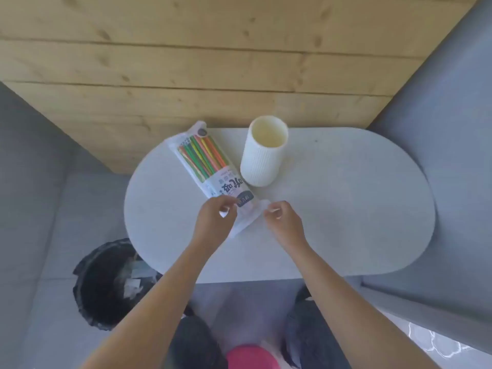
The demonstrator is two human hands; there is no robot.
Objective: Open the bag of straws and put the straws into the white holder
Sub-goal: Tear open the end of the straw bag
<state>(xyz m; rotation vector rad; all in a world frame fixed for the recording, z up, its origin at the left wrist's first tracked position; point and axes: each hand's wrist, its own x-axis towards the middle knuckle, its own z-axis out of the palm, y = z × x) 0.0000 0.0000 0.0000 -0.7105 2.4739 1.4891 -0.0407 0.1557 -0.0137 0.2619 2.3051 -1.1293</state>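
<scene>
Hands meet near the desk's (pixel 346 209) front edge: your left grip (pixel 214 222) and right grip (pixel 283 222) each pinch the near end of the bag of straws (pixel 205 161), which lies slanted toward the far edge. Just beside it, near that far edge, stands the white holder (pixel 263 155), upright.

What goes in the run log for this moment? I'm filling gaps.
stage: opening bag | left hand: pinching bag of straws | right hand: pinching bag end | white holder: upright, empty
</scene>
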